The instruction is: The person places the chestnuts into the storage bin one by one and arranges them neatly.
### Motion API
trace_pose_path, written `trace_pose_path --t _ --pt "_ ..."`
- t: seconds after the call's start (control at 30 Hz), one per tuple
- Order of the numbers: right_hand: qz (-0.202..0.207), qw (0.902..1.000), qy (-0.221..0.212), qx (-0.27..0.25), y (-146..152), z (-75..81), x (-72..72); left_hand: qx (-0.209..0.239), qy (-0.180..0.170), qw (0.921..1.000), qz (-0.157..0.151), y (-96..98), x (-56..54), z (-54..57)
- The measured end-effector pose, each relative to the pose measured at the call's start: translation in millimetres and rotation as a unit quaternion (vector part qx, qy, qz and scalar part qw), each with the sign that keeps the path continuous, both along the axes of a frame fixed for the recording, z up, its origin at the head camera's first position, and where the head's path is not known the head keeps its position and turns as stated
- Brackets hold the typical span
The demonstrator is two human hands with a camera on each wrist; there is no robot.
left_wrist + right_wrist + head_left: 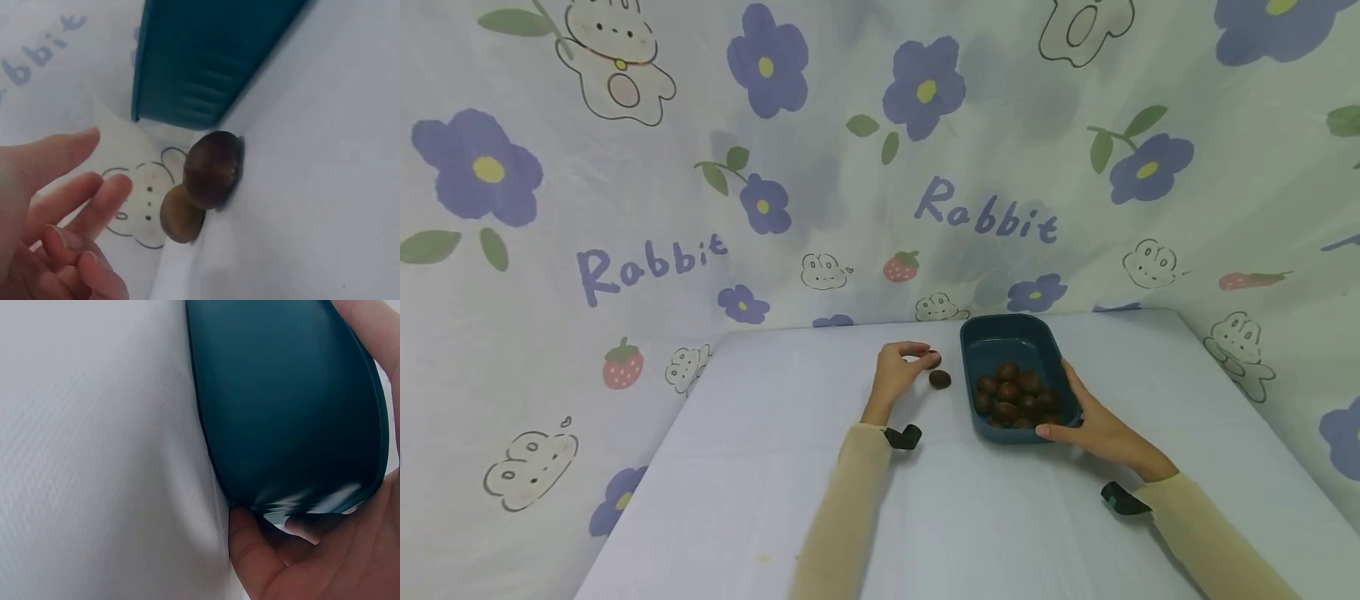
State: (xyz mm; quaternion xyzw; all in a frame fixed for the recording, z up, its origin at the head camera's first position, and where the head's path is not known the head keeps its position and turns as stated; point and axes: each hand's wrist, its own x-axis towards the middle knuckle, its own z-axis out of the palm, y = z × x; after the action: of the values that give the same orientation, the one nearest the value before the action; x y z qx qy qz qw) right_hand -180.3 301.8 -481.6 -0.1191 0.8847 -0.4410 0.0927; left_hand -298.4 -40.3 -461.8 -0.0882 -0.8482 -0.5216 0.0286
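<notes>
A dark teal rectangular container [1006, 350] stands on the table with several brown chestnuts [1008, 390] heaped in its near part. My right hand [1101, 429] grips its near right corner, thumb at the near rim and fingers along the right side. The right wrist view shows this hand [331, 559] against the container's wall [281, 400]. To the container's left, two loose chestnuts [214, 169] lie close together on the cloth. Beside them is my left hand [897, 375], its fingers loosely bent and apart, with nothing between them in the left wrist view.
A white cloth [760, 467] covers the table. Behind it hangs a white curtain [835, 183] printed with rabbits, flowers and lettering. Small black devices [904, 437] are worn at both wrists, over cream sleeves [850, 508].
</notes>
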Motion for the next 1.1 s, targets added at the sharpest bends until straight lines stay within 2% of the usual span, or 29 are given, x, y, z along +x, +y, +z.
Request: trace_pose_path --t 0.1,0.3,0.43,0.8,1.1 --pt "0.0 1.0 -0.001 -0.003 -0.5 -0.6 0.3 -0.008 -0.01 0.9999 -0.003 0.0 0.9 -4.2" --pt "-0.003 1.0 -0.004 -0.006 1.7 -2.3 -1.7 -0.053 -0.039 0.9978 -0.008 4.4 1.9 -10.8" --pt "-0.004 1.0 -0.005 -0.004 1.9 -3.9 -3.1 -0.057 -0.055 0.9968 -0.01 6.2 4.9 -12.7" --pt "-0.003 1.0 -0.005 -0.004 1.2 -2.2 -3.0 -0.094 -0.068 0.9932 -0.014 9.5 6.5 -14.4" --pt "-0.002 1.0 -0.007 -0.007 1.4 -1.8 -2.4 -0.149 -0.06 0.987 0.009 14.7 9.4 -15.4"
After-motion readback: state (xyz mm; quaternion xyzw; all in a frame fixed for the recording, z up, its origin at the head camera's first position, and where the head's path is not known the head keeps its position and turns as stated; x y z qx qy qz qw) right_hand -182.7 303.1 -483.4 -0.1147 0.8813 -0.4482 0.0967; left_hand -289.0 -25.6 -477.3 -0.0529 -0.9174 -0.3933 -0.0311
